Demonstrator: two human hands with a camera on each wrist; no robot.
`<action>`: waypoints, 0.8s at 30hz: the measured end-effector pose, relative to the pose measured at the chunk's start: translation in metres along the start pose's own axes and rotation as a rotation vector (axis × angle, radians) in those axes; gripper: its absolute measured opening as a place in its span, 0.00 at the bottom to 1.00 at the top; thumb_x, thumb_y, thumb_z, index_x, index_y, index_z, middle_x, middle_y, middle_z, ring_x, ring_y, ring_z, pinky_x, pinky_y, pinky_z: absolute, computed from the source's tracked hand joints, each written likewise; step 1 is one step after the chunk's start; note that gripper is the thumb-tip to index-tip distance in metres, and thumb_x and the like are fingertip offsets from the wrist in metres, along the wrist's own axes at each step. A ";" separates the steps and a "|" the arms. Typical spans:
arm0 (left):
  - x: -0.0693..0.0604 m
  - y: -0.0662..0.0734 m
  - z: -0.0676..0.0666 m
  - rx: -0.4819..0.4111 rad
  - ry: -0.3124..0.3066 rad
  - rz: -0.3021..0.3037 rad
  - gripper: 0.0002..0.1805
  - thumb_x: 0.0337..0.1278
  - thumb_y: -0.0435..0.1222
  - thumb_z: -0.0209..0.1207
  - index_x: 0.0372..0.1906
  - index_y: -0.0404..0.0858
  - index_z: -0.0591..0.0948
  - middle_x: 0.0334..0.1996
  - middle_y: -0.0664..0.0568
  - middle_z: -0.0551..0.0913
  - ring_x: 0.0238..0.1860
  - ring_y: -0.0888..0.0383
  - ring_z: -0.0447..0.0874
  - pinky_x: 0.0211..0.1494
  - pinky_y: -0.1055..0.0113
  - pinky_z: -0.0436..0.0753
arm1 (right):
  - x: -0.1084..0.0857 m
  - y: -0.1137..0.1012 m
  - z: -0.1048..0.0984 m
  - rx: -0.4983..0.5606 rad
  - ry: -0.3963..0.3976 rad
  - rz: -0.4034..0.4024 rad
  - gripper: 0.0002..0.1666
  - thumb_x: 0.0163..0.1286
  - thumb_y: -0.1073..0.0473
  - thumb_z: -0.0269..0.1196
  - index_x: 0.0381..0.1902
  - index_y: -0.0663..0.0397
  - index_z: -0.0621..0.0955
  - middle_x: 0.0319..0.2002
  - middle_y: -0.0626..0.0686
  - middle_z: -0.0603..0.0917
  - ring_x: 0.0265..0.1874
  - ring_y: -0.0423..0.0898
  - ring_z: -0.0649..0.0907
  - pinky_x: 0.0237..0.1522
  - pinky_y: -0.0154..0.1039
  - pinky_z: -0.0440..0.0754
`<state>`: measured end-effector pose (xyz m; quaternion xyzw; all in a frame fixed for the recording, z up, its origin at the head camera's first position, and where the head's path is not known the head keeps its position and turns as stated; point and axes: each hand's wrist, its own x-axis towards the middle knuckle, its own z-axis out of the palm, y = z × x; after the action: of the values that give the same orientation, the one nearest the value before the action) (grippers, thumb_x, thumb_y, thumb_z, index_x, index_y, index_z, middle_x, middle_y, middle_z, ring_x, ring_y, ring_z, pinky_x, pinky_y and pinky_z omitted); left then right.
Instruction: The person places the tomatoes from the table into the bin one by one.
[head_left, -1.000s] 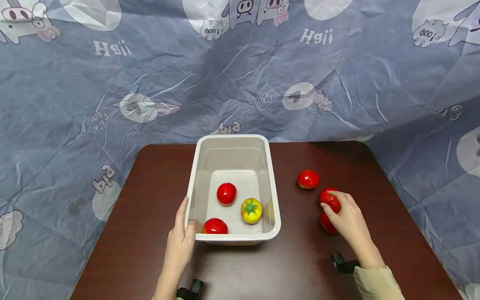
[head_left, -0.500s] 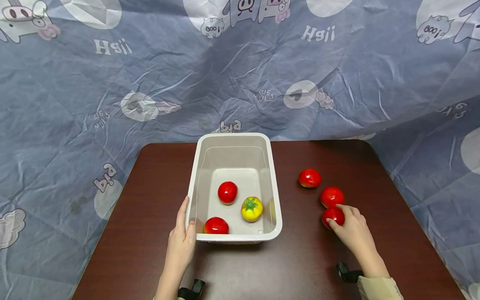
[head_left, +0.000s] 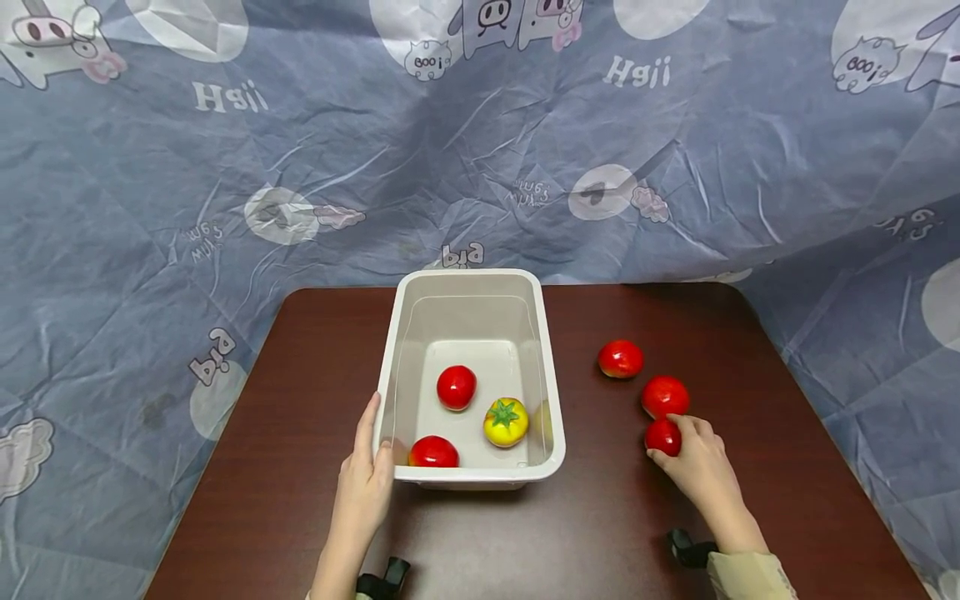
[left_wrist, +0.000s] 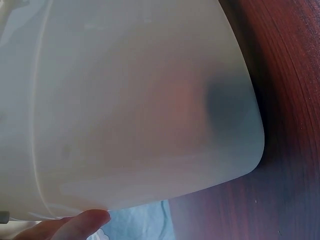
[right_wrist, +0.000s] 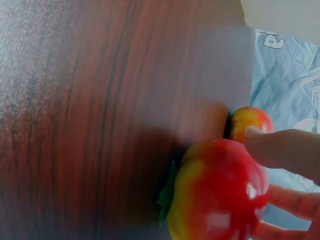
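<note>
A pale plastic bin (head_left: 555, 417) stands on the table with two red tomatoes and a yellow tomato (head_left: 506, 422) in it. At its near left corner my left hand (head_left: 362, 492) holds the rim, thumb uppermost; in the left wrist view, fingertips (left_wrist: 82, 223) lie along the bin's outer wall. To the right of the bin, my right hand (head_left: 703, 467) grips a red tomato (head_left: 662, 437) between thumb and fingers. In the right wrist view this tomato (right_wrist: 217, 192) shows a yellowish side and green leaves. Another red tomato (head_left: 664, 396) lies right beside it, just beyond.
A third red tomato (head_left: 620, 359) lies farther back on the brown table (head_left: 600, 533). Behind the table's far edge hangs a blue patterned cloth (head_left: 480, 167). Black straps (head_left: 692, 550) sit at both wrists.
My right hand has moved from the middle red tomato to the nearest one and now grips it. The left hand and the bin have stayed in place.
</note>
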<state>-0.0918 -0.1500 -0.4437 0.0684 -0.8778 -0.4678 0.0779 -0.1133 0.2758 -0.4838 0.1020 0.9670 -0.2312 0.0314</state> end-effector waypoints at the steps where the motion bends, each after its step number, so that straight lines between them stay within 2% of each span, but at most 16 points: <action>1: 0.000 0.000 0.000 0.000 -0.003 -0.001 0.35 0.67 0.33 0.43 0.76 0.58 0.58 0.68 0.43 0.73 0.59 0.41 0.80 0.55 0.38 0.78 | 0.000 0.000 0.001 -0.002 -0.001 0.000 0.40 0.59 0.57 0.68 0.65 0.71 0.67 0.61 0.77 0.63 0.54 0.75 0.66 0.52 0.71 0.71; 8: -0.001 -0.001 0.000 0.001 -0.004 0.005 0.35 0.67 0.33 0.43 0.76 0.59 0.58 0.67 0.43 0.74 0.58 0.41 0.80 0.56 0.39 0.78 | 0.001 0.001 0.005 -0.011 0.011 0.001 0.41 0.58 0.59 0.69 0.66 0.70 0.66 0.61 0.76 0.63 0.55 0.75 0.65 0.52 0.71 0.71; 24: -0.002 0.003 0.005 -0.008 -0.013 -0.006 0.35 0.67 0.34 0.45 0.76 0.60 0.58 0.66 0.44 0.75 0.58 0.43 0.80 0.56 0.41 0.78 | -0.001 0.003 0.014 -0.029 0.128 -0.054 0.40 0.54 0.62 0.72 0.62 0.67 0.69 0.58 0.75 0.66 0.53 0.74 0.67 0.45 0.72 0.74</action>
<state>-0.0910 -0.1437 -0.4442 0.0676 -0.8762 -0.4719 0.0710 -0.1115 0.2718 -0.4979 0.0900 0.9728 -0.2107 -0.0353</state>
